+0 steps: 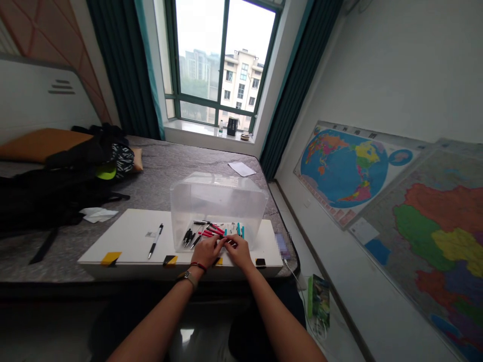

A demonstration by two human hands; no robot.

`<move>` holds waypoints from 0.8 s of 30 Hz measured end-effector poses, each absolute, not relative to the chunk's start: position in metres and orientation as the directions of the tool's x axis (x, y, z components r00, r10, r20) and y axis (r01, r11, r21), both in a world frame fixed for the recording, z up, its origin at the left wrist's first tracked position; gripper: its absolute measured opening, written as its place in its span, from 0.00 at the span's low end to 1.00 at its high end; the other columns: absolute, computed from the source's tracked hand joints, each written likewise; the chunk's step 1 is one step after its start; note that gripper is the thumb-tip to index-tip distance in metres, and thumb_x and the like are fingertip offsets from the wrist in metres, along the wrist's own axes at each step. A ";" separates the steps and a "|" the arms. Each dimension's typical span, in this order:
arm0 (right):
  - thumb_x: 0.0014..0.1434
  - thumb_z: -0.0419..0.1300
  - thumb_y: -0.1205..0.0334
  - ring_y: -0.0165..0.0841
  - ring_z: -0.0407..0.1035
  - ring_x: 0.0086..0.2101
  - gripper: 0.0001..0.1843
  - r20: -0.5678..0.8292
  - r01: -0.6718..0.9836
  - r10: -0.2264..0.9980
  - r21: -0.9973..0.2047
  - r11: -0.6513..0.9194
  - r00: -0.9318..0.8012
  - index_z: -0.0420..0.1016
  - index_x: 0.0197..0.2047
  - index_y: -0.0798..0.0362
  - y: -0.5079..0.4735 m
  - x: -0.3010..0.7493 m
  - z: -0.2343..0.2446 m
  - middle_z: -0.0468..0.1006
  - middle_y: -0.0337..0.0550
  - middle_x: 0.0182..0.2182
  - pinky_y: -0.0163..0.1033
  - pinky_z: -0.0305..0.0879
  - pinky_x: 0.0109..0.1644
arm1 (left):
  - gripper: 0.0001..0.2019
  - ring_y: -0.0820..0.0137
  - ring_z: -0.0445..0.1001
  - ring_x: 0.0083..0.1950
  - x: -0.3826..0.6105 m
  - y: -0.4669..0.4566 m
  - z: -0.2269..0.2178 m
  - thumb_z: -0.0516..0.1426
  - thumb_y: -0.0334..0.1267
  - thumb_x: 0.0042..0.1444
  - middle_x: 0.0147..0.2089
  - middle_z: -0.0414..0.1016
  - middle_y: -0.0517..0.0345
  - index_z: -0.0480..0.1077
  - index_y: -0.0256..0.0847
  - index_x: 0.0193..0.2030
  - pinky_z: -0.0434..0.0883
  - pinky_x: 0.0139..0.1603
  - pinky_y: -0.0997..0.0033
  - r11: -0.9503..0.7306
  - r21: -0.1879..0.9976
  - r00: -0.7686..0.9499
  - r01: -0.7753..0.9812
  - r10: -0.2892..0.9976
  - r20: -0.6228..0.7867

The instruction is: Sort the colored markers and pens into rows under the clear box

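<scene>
My left hand (207, 251) and my right hand (238, 250) meet fingertip to fingertip at the open front of a clear plastic bin (218, 198) lying on its side. Both are pinched closed around something small and dark that the fingers mostly hide. Just beyond them in the bin lie red pen parts (213, 229), black pen parts (187, 235) and several teal pieces (238, 229). Small pale bits between these are too tiny to name. To the left, a white-and-black pen (155, 241) rests alone on the white box (130, 236) under the bin.
The box sits along the front edge of a grey mattress (169, 161). Black bags (64, 186) and crumpled tissue (98, 214) lie left, a white paper sheet (242, 169) behind the bin. A blurred-out device (282, 246) with a cable is at the right. Maps (347, 163) hang on the wall.
</scene>
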State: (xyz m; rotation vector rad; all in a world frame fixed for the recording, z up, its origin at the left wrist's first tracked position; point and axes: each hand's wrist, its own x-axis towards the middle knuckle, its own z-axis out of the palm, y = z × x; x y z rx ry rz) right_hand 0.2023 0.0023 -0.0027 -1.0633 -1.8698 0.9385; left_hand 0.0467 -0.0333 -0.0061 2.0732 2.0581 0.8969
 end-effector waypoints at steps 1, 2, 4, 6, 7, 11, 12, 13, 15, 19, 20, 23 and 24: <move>0.57 0.57 0.61 0.33 0.74 0.35 0.14 0.265 0.324 0.900 -0.866 0.380 -0.347 0.76 0.45 0.52 0.001 0.202 -0.002 0.78 0.45 0.40 0.37 0.72 0.39 | 0.19 0.66 0.74 0.31 0.047 -0.033 -0.006 0.46 0.52 0.64 0.29 0.76 0.54 0.73 0.43 0.39 0.59 0.30 0.71 -0.091 0.458 -0.081 0.884 0.936 0.342; 0.57 0.57 0.61 0.33 0.74 0.35 0.14 0.263 0.331 0.902 -0.865 0.377 -0.341 0.76 0.46 0.52 0.000 0.202 -0.002 0.78 0.45 0.41 0.36 0.72 0.39 | 0.19 0.66 0.74 0.31 0.047 -0.033 -0.006 0.46 0.52 0.64 0.29 0.76 0.54 0.73 0.43 0.40 0.59 0.30 0.71 -0.091 0.467 -0.086 0.880 0.935 0.344; 0.58 0.56 0.61 0.33 0.74 0.34 0.15 0.250 0.369 0.915 -0.856 0.362 -0.317 0.74 0.48 0.53 -0.002 0.203 0.000 0.78 0.47 0.43 0.36 0.72 0.38 | 0.18 0.66 0.74 0.31 0.047 -0.033 -0.005 0.47 0.52 0.64 0.29 0.76 0.55 0.73 0.43 0.42 0.59 0.30 0.71 -0.088 0.495 -0.106 0.864 0.931 0.350; 0.59 0.55 0.60 0.33 0.75 0.33 0.16 0.233 0.413 0.931 -0.846 0.337 -0.282 0.73 0.49 0.54 -0.003 0.203 0.000 0.78 0.49 0.45 0.35 0.72 0.38 | 0.18 0.67 0.73 0.31 0.047 -0.033 -0.005 0.47 0.51 0.64 0.28 0.75 0.55 0.72 0.43 0.43 0.59 0.30 0.72 -0.081 0.524 -0.133 0.848 0.924 0.359; 0.61 0.53 0.60 0.33 0.75 0.33 0.16 0.225 0.435 0.939 -0.841 0.322 -0.260 0.73 0.49 0.54 -0.004 0.204 0.000 0.78 0.51 0.44 0.35 0.72 0.37 | 0.18 0.67 0.73 0.30 0.047 -0.033 -0.005 0.47 0.50 0.64 0.28 0.75 0.55 0.72 0.42 0.43 0.59 0.30 0.72 -0.077 0.536 -0.148 0.841 0.920 0.363; 0.64 0.46 0.60 0.37 0.75 0.35 0.17 0.200 0.526 0.962 -0.807 0.269 -0.185 0.73 0.47 0.56 -0.005 0.205 0.000 0.79 0.54 0.40 0.36 0.71 0.38 | 0.16 0.68 0.73 0.30 0.047 -0.034 -0.003 0.46 0.47 0.65 0.27 0.74 0.56 0.71 0.42 0.40 0.58 0.30 0.72 -0.055 0.546 -0.178 0.836 0.914 0.364; 0.64 0.45 0.60 0.38 0.76 0.37 0.18 0.200 0.537 0.964 -0.801 0.264 -0.175 0.73 0.46 0.56 -0.005 0.204 0.000 0.79 0.54 0.40 0.36 0.71 0.39 | 0.15 0.68 0.73 0.29 0.046 -0.034 -0.002 0.46 0.46 0.65 0.27 0.74 0.56 0.71 0.42 0.40 0.58 0.30 0.71 -0.047 0.541 -0.182 0.840 0.914 0.363; 0.65 0.45 0.61 0.38 0.75 0.38 0.18 0.201 0.541 0.964 -0.799 0.263 -0.172 0.73 0.46 0.56 -0.005 0.204 0.001 0.79 0.54 0.40 0.36 0.71 0.39 | 0.15 0.67 0.73 0.29 0.046 -0.034 -0.002 0.46 0.46 0.65 0.27 0.74 0.56 0.70 0.42 0.40 0.57 0.30 0.71 -0.040 0.533 -0.185 0.845 0.914 0.362; 0.65 0.44 0.61 0.37 0.75 0.38 0.18 0.197 0.546 0.963 -0.795 0.266 -0.182 0.73 0.46 0.56 -0.006 0.203 0.001 0.79 0.53 0.40 0.35 0.71 0.40 | 0.14 0.67 0.73 0.30 0.046 -0.034 -0.003 0.47 0.45 0.64 0.27 0.74 0.56 0.70 0.42 0.40 0.57 0.30 0.71 -0.033 0.515 -0.183 0.857 0.913 0.364; 0.65 0.44 0.61 0.36 0.75 0.35 0.18 0.165 0.560 0.962 -0.786 0.260 -0.215 0.72 0.47 0.57 -0.006 0.202 0.003 0.80 0.53 0.37 0.34 0.70 0.39 | 0.13 0.66 0.73 0.31 0.047 -0.034 -0.005 0.47 0.43 0.64 0.29 0.75 0.55 0.70 0.42 0.41 0.58 0.30 0.71 -0.029 0.488 -0.175 0.872 0.914 0.366; 0.65 0.44 0.61 0.35 0.75 0.34 0.18 0.165 0.555 0.963 -0.791 0.258 -0.213 0.72 0.47 0.57 -0.006 0.202 0.003 0.80 0.52 0.37 0.34 0.70 0.38 | 0.13 0.66 0.73 0.31 0.047 -0.034 -0.005 0.47 0.43 0.64 0.29 0.75 0.55 0.70 0.42 0.41 0.58 0.30 0.71 -0.029 0.486 -0.173 0.874 0.914 0.366; 0.64 0.45 0.60 0.35 0.74 0.32 0.18 0.167 0.554 0.965 -0.793 0.254 -0.204 0.72 0.46 0.57 -0.007 0.202 0.003 0.80 0.51 0.36 0.34 0.70 0.37 | 0.13 0.67 0.73 0.30 0.048 -0.034 -0.004 0.48 0.44 0.63 0.28 0.75 0.55 0.71 0.42 0.41 0.57 0.30 0.71 -0.033 0.493 -0.171 0.870 0.916 0.363; 0.64 0.45 0.60 0.34 0.74 0.32 0.18 0.166 0.564 0.965 -0.785 0.255 -0.205 0.73 0.46 0.57 -0.007 0.202 0.004 0.80 0.50 0.35 0.34 0.70 0.37 | 0.13 0.67 0.73 0.30 0.049 -0.034 -0.004 0.48 0.44 0.63 0.28 0.75 0.55 0.71 0.42 0.41 0.57 0.29 0.71 -0.035 0.498 -0.170 0.866 0.917 0.361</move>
